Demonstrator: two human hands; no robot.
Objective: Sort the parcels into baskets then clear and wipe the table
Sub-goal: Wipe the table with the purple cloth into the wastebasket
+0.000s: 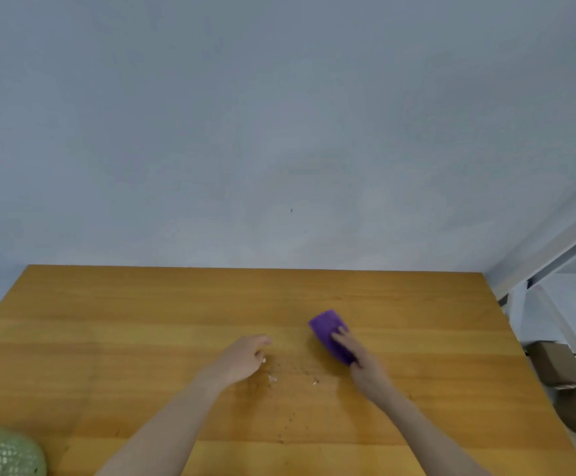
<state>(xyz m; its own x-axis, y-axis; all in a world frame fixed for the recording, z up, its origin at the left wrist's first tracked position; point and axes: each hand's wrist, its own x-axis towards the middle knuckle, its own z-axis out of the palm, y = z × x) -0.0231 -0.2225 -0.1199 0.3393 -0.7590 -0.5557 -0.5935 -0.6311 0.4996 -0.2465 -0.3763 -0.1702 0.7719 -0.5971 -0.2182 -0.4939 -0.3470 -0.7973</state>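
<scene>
Crumbs (291, 371) lie scattered as dark specks near the middle of the wooden desk (108, 338), with a few small white scraps (273, 378) among them. The right hand (365, 367) lies flat on a purple cloth (326, 326), its fingers (343, 338) stretched out along the top and pressing it to the desk just beyond the specks and to their right; the far end of the cloth sticks out past the fingertips. The left hand (242, 359) rests on the desk just left of the crumbs, fingers relaxed and loosely bent, holding nothing that can be made out (one white scrap sits right by the thumb). The two hands are near each other but apart. A green mesh basket (5, 451) shows at the near left corner, cut off by the edge of the view. Off the desk's right side stand brown cardboard boxes (554, 365), below a pale metal frame (554, 249). A plain grey wall (279, 132) rises behind the desk's far edge.
</scene>
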